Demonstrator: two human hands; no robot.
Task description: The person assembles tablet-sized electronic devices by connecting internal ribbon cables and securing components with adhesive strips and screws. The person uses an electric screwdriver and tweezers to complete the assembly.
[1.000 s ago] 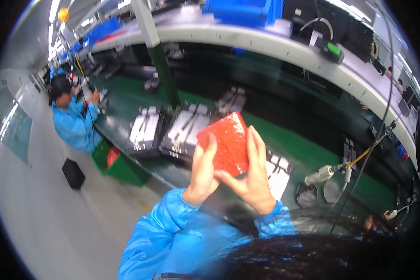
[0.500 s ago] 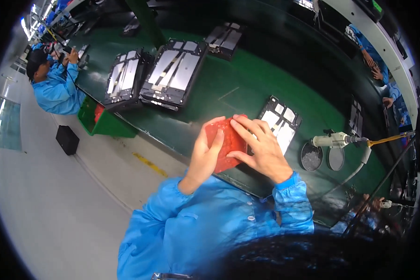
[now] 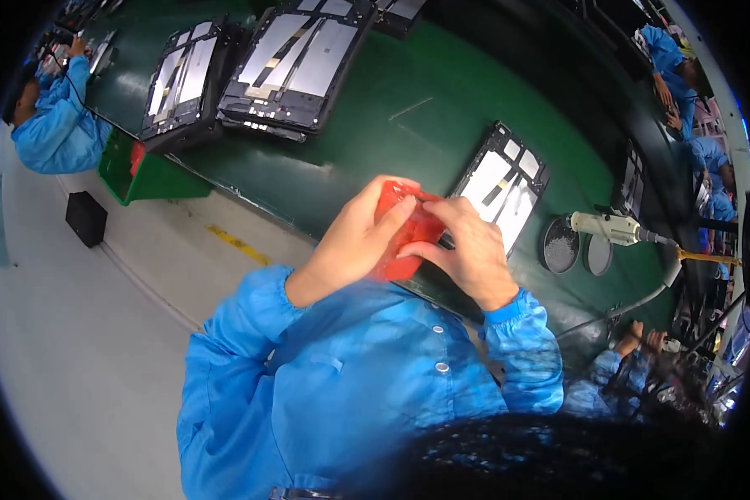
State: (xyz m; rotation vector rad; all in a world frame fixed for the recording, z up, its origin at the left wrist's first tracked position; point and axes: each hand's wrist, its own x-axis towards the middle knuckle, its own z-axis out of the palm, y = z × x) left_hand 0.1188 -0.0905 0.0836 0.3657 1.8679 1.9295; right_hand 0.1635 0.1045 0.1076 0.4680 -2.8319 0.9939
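Above the table's near edge I hold a red translucent plastic sheet (image 3: 422,228), crumpled or folded; I cannot tell whether it is a bag. My left hand (image 3: 347,235) is closed on its left side, thumb across the front. My right hand (image 3: 473,253) grips the other side, its thumb low and its fingers bent over the top edge. Just beyond the right hand, an opened tablet-like device (image 3: 497,190) with silver panels and a black frame lies on the green table (image 3: 392,142).
Stacked similar devices (image 3: 302,71) stand at the far left. To the right lie a corded electric screwdriver (image 3: 604,227) and a round dish of small parts (image 3: 562,247). A green bin (image 3: 154,177) hangs beside the table's edge. Co-workers in blue sit left and right.
The red sheet looks narrower, more bunched between my hands. My left hand has turned, with its thumb further over the sheet. The whole view has shifted, bringing the table objects higher.
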